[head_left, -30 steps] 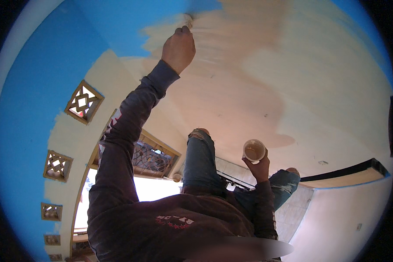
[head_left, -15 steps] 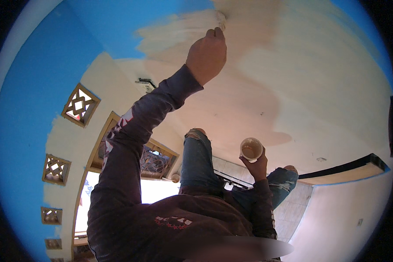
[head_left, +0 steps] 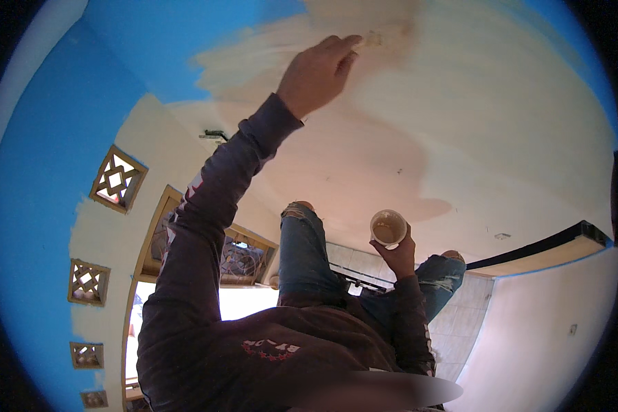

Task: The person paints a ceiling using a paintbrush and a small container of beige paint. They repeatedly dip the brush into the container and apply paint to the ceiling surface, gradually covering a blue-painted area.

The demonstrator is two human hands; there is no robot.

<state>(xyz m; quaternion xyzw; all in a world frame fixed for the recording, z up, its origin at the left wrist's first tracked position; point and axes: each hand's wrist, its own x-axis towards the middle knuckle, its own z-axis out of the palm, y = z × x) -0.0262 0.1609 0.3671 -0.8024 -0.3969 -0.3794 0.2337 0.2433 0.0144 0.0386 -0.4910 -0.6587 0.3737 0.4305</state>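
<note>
Up high, my left hand [head_left: 317, 77] pinches a paintbrush [head_left: 372, 39], its fingers closed around the handle. The pale, blurred bristles rest on or very near a broad cream surface [head_left: 501, 130], just right of a darker beige patch [head_left: 343, 147]. Bright blue paint [head_left: 161, 41] covers the area to the left, with a ragged, streaky border. Lower down, my right hand [head_left: 399, 258] grips a small whitish cup [head_left: 395, 217] from the side. Light brown liquid, likely paint, shows inside it.
Latticed openings [head_left: 119, 178] line the blue and cream wall at left, beside a wooden-framed window [head_left: 159, 237]. A dark-edged ledge [head_left: 539, 257] juts out at right. My knees in torn jeans [head_left: 302, 237] show in the middle. A small fixture [head_left: 214, 135] sits beyond my left forearm.
My left hand has shifted slightly left and turned, so the brush now points right rather than upward. The cup in my right hand sits slightly farther left. The whole view has shifted a little.
</note>
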